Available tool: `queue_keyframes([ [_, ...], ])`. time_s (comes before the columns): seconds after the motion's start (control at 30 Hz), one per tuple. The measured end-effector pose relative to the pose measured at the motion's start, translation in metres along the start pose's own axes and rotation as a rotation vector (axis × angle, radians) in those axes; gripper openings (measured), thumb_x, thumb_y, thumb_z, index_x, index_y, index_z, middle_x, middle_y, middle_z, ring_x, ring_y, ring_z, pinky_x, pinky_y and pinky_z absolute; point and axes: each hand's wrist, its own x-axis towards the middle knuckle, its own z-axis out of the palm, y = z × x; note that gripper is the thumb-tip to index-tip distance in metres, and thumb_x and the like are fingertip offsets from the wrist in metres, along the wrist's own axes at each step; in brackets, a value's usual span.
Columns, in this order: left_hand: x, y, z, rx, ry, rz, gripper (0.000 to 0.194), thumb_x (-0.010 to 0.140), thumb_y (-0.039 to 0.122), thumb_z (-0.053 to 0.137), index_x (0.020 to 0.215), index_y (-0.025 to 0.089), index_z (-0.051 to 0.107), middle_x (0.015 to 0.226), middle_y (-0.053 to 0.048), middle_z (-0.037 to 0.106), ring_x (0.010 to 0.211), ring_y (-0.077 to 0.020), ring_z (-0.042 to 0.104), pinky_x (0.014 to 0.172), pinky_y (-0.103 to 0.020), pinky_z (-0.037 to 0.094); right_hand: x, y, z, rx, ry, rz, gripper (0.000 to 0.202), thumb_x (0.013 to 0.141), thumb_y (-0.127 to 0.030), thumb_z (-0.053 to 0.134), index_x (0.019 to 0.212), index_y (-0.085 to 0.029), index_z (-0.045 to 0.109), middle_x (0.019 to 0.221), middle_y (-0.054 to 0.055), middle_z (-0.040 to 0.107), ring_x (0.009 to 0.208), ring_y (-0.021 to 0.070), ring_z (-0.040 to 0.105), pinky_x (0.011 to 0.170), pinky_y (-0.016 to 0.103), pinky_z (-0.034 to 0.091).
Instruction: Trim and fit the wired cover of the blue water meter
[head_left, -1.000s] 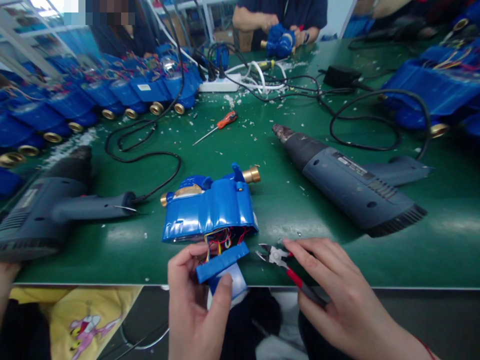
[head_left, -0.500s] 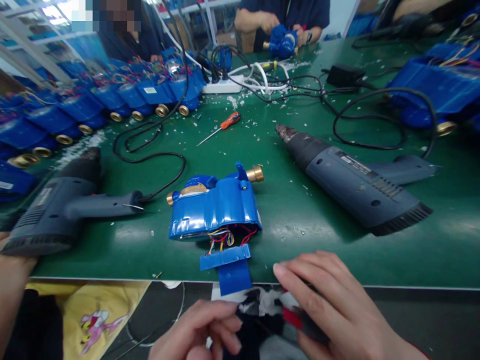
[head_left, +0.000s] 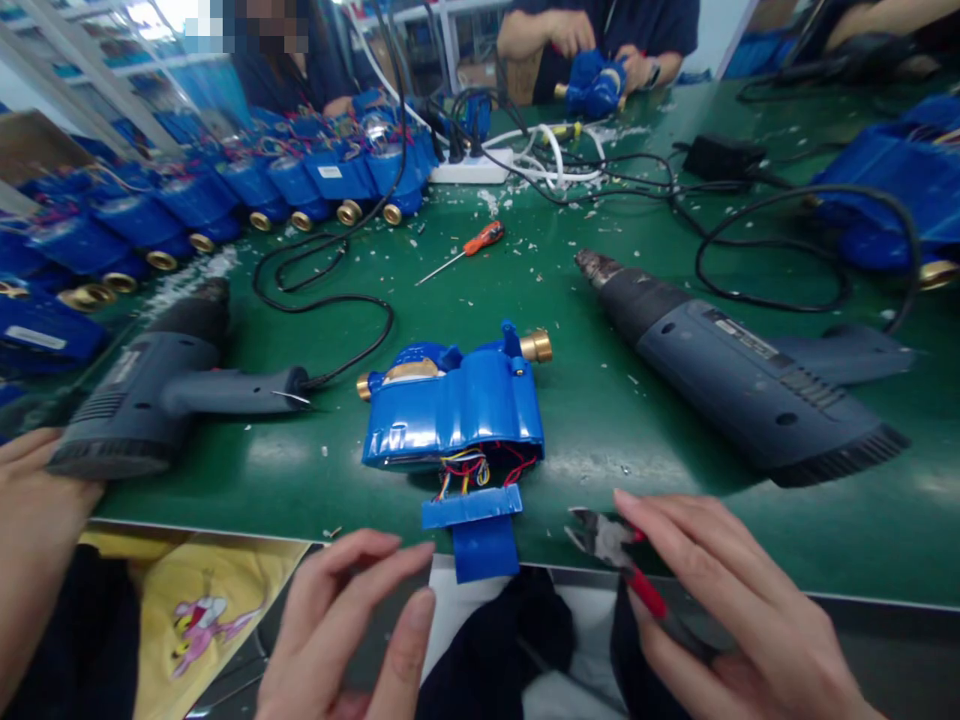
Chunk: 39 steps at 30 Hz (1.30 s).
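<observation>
My right hand [head_left: 739,590] holds a pair of red-handled diagonal cutters [head_left: 606,540], their jaws parted and pointing left over the table's front edge. My left hand [head_left: 352,620] is empty, its fingers apart, just in front of the same edge. Between and beyond both hands lies a blue water meter [head_left: 454,410] with brass pipe ends. From its near opening come thin coloured wires [head_left: 469,470], running to a blue strip [head_left: 471,507]. A flat blue piece [head_left: 486,550] hangs from that strip past the edge. Neither hand touches the meter.
Heat guns lie left [head_left: 142,390] and right [head_left: 739,375]. An orange screwdriver [head_left: 484,238] lies farther back, near a white power strip [head_left: 472,168] and cables. Several blue meters line the left. A neighbour's hand [head_left: 45,465] rests at far left; another person handles a meter [head_left: 596,85].
My right hand has raised the cutters from below the table edge, and their jaws now show clearly. My left hand has moved left and its fingers have spread. The whole view has shifted slightly.
</observation>
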Motion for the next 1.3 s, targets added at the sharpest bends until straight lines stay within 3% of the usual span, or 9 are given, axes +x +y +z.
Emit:
queue_keyframes([
  [0.07, 0.006, -0.006, 0.005, 0.022, 0.092, -0.062, 0.027, 0.088, 0.034, 0.069, 0.114, 0.026, 0.065, 0.115, -0.004, 0.064, 0.106, -0.0201, 0.063, 0.092, -0.028, 0.049, 0.003, -0.004, -0.004, 0.006, -0.03, 0.061, 0.054, 0.088, -0.01, 0.052, 0.142, -0.014, 0.047, 0.12, 0.01, 0.064, 0.11, 0.0201, 0.062, 0.093, 0.027, 0.051],
  [0.13, 0.012, -0.007, 0.017, -0.045, 0.033, -0.107, 0.04, 0.088, 0.043, 0.069, 0.123, 0.025, 0.06, 0.119, -0.006, 0.065, 0.109, -0.0222, 0.063, 0.093, -0.032, 0.051, 0.007, -0.009, -0.006, -0.02, -0.096, 0.09, 0.056, 0.089, -0.013, 0.05, 0.144, -0.017, 0.044, 0.122, 0.01, 0.064, 0.11, 0.0226, 0.063, 0.088, 0.029, 0.055],
  [0.2, 0.015, -0.007, 0.031, -0.128, -0.038, -0.125, 0.039, 0.088, 0.044, 0.07, 0.121, 0.026, 0.06, 0.114, -0.004, 0.068, 0.105, -0.0209, 0.066, 0.088, -0.031, 0.054, 0.01, -0.015, -0.008, -0.044, -0.166, 0.103, 0.057, 0.089, -0.016, 0.049, 0.146, -0.017, 0.041, 0.124, 0.011, 0.063, 0.111, 0.0249, 0.063, 0.084, 0.031, 0.057],
  [0.3, 0.014, -0.006, 0.052, -0.314, 0.036, -0.152, 0.017, 0.088, 0.03, 0.072, 0.104, 0.027, 0.064, 0.105, 0.0, 0.069, 0.102, -0.0167, 0.065, 0.089, -0.027, 0.053, 0.01, -0.021, -0.009, -0.054, -0.267, 0.105, 0.06, 0.088, -0.018, 0.05, 0.147, -0.012, 0.038, 0.122, 0.014, 0.061, 0.109, 0.0254, 0.062, 0.085, 0.032, 0.057],
  [0.4, 0.012, -0.002, 0.063, -0.457, 0.163, -0.156, 0.015, 0.087, 0.017, 0.072, 0.095, 0.026, 0.065, 0.104, 0.0, 0.068, 0.11, -0.0159, 0.061, 0.095, -0.027, 0.048, 0.009, -0.024, -0.008, -0.086, -0.338, 0.101, 0.061, 0.083, -0.014, 0.048, 0.144, -0.009, 0.041, 0.117, 0.014, 0.06, 0.105, 0.0234, 0.06, 0.089, 0.033, 0.055],
  [0.6, 0.012, 0.005, 0.073, -0.511, 0.281, -0.107, 0.023, 0.083, 0.005, 0.071, 0.094, 0.023, 0.062, 0.106, -0.002, 0.067, 0.116, -0.0163, 0.056, 0.097, -0.028, 0.045, 0.014, -0.023, 0.0, -0.177, -0.255, 0.006, 0.052, 0.084, -0.012, 0.045, 0.136, -0.009, 0.05, 0.114, 0.012, 0.062, 0.104, 0.025, 0.054, 0.087, 0.037, 0.052],
  [0.83, 0.007, 0.002, 0.079, -0.335, 0.273, -0.069, 0.018, 0.085, 0.019, 0.073, 0.098, 0.025, 0.061, 0.103, -0.005, 0.063, 0.104, -0.0219, 0.059, 0.089, -0.038, 0.049, 0.023, -0.023, 0.009, -0.244, -0.197, -0.015, 0.042, 0.091, -0.019, 0.049, 0.131, -0.009, 0.056, 0.107, 0.012, 0.067, 0.09, 0.0253, 0.055, 0.072, 0.039, 0.052],
  [1.1, 0.0, -0.001, 0.086, -0.306, 0.3, -0.083, 0.018, 0.086, 0.021, 0.073, 0.1, 0.023, 0.062, 0.108, -0.007, 0.063, 0.107, -0.0238, 0.063, 0.087, -0.04, 0.051, 0.029, -0.025, 0.003, -0.362, -0.252, -0.044, 0.044, 0.089, -0.019, 0.048, 0.131, -0.01, 0.057, 0.096, 0.011, 0.066, 0.079, 0.0255, 0.058, 0.064, 0.04, 0.054],
  [1.3, 0.001, -0.002, 0.089, -0.339, 0.349, -0.057, 0.021, 0.084, 0.02, 0.076, 0.098, 0.022, 0.061, 0.104, -0.005, 0.066, 0.096, -0.0207, 0.067, 0.08, -0.036, 0.052, 0.038, -0.027, -0.004, -0.435, -0.339, -0.129, 0.044, 0.086, -0.016, 0.048, 0.128, -0.008, 0.058, 0.084, 0.007, 0.064, 0.072, 0.0246, 0.06, 0.055, 0.037, 0.051],
])
